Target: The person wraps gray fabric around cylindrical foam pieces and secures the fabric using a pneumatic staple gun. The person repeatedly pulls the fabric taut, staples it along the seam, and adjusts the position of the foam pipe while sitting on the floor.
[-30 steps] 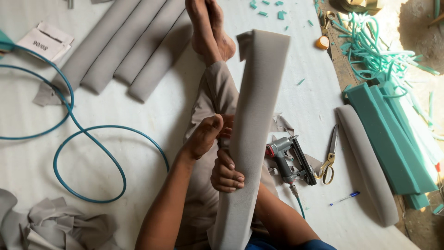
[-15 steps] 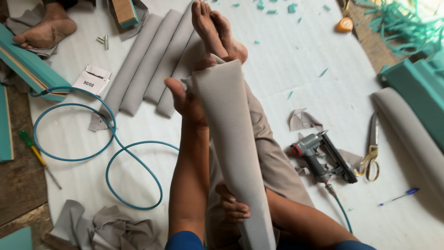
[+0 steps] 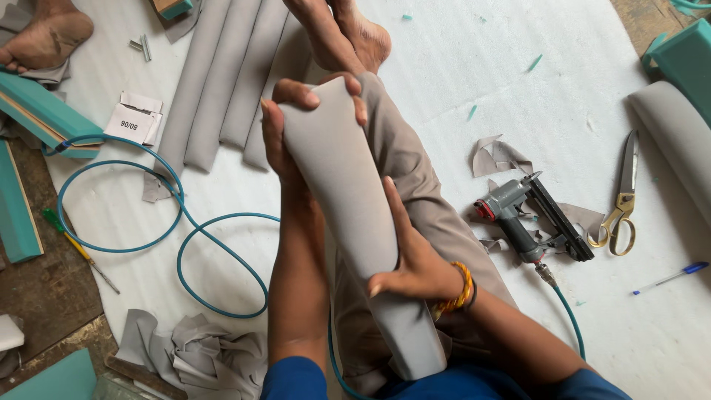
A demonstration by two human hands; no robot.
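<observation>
Left hand (image 3: 285,130) is wrapped over the far end of a long grey fabric-covered pad (image 3: 355,215), fingers (image 3: 304,95) curled over its top edge, palm against its left side. Right hand (image 3: 415,255) grips the same pad lower down from the right, thumb (image 3: 391,204) laid up along the face, fingertips curled onto the front. Both hands are closed on it; neither is free.

The pad lies lengthwise over the person's outstretched leg (image 3: 422,185) in tan trousers, far end near the bare feet (image 3: 348,33), near end down by the blue shirt (image 3: 444,385). It is wider at the near end and narrower at the top.

Right wrist carries an orange bead bracelet (image 3: 461,289).

Around it, on the white sheet (image 3: 503,81):
- pneumatic staple gun (image 3: 529,218), right of the leg, on grey fabric scraps, with a teal air hose (image 3: 178,222) that also loops on the left side
- scissors with gold handles (image 3: 622,196), just right of the gun
- blue pen (image 3: 670,278), near right edge
- row of finished grey pads (image 3: 222,89), upper left, side by side
- one more grey pad (image 3: 674,137) at the right edge, beside a teal foam block (image 3: 685,59)
- green-handled screwdriver (image 3: 74,244), left
- pile of grey offcuts (image 3: 200,348), lower left
- another person's bare foot (image 3: 44,37), top left corner
</observation>
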